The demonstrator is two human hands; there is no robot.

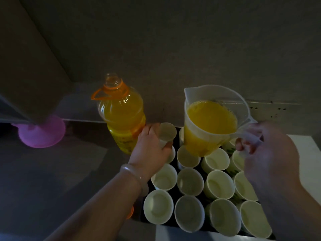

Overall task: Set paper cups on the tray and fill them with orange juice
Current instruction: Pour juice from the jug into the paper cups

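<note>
Several empty white paper cups, such as one (190, 180) in the middle, stand in rows on a dark tray (175, 140). My left hand (149, 145) grips a paper cup (166, 133) at the tray's far left corner, lifted slightly and tilted. My right hand (265, 152) holds the handle of a clear plastic jug (210, 122) holding orange juice, held above the far cups with its spout pointing away to the left. An open bottle of orange juice (121, 113) with an orange carry ring stands left of the tray.
A pink plastic funnel (41, 133) lies mouth-down on the counter at the left, partly under a dark cabinet (31, 66). A grey wall runs behind. An orange cap (130, 212) peeks out under my left forearm. A white surface (307, 153) lies right of the tray.
</note>
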